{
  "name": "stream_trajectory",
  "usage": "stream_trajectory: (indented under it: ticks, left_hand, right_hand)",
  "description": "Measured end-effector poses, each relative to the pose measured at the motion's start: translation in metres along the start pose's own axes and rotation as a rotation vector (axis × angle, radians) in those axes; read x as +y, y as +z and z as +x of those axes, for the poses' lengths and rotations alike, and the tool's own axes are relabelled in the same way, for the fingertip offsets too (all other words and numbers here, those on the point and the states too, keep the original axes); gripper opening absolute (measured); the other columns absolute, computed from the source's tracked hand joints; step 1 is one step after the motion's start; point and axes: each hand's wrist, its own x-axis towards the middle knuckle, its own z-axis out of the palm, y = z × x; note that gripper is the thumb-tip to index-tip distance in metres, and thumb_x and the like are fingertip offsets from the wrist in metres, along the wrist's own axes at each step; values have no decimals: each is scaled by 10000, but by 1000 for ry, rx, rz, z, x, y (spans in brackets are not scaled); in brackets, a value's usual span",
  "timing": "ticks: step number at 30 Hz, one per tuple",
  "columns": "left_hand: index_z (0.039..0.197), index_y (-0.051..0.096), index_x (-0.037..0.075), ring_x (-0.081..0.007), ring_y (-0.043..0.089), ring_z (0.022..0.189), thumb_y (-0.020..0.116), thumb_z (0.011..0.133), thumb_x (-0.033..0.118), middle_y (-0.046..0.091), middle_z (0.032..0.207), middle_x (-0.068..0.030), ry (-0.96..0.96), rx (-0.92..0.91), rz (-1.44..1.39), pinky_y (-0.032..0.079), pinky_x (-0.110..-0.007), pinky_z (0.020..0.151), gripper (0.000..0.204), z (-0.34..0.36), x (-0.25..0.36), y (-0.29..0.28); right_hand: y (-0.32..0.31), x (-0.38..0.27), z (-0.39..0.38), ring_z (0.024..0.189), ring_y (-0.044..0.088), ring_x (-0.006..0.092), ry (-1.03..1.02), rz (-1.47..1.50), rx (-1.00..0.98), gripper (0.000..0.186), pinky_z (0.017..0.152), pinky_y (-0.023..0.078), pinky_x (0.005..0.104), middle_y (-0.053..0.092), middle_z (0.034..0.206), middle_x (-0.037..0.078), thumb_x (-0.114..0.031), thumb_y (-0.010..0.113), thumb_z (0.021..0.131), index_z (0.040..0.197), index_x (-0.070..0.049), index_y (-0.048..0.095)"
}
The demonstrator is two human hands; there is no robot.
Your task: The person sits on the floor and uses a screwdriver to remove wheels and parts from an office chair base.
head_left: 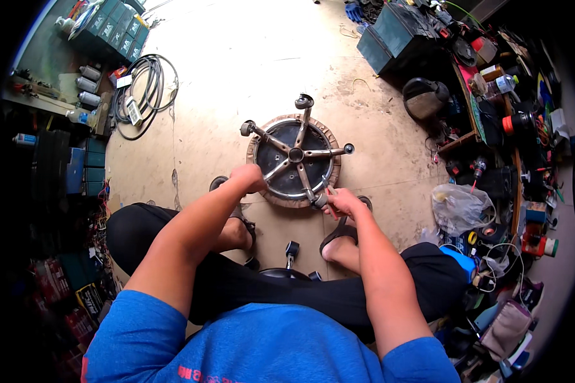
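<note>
A metal five-arm chair base (296,155) lies on a round dark disc (285,182) with a pale padded rim, on the floor in front of me. Casters show on some arms; a wheel (304,101) points away from me. My left hand (249,177) is closed at the lower-left arm's end, hiding what it grips. My right hand (340,203) is closed on a pliers-like tool (330,189) with red handles, beside the caster (320,200) on the arm nearest me.
A coiled cable (144,71) lies left by stacked batteries (108,32). A large grey-green box (390,41), a plastic bag (460,207) and cluttered shelves line the right. Another small wheeled base (291,252) sits under me between my sandalled feet.
</note>
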Motion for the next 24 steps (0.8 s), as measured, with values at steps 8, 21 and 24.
stream_trajectory:
  ticks: [8, 21, 24]
  left_hand:
    - [811, 735, 5, -258, 734, 650, 562, 905, 133, 743, 795, -128, 119, -77, -286, 598, -378, 589, 235, 41, -34, 30]
    - [770, 592, 53, -228, 618, 532, 612, 932, 165, 599, 663, -83, 1, -275, -1252, 576, -389, 491, 199, -11, 41, 48]
    - [835, 593, 82, -177, 596, 516, 645, 940, 233, 609, 682, -47, 22, -315, -1277, 551, -317, 480, 191, -8, 39, 36]
  right_hand:
    - [16, -8, -8, 679, 701, 216, -5, 455, -13, 243, 611, 579, 345, 735, 875, 104, -284, 561, 1013, 1017, -61, 656]
    - [1, 18, -21, 760, 723, 279, -9, 795, 449, 192, 627, 618, 420, 718, 995, 163, -196, 503, 1021, 1131, -46, 550]
    - [29, 22, -31, 755, 722, 249, 83, 602, 325, 210, 631, 613, 399, 730, 956, 127, -224, 535, 1015, 1121, -53, 597]
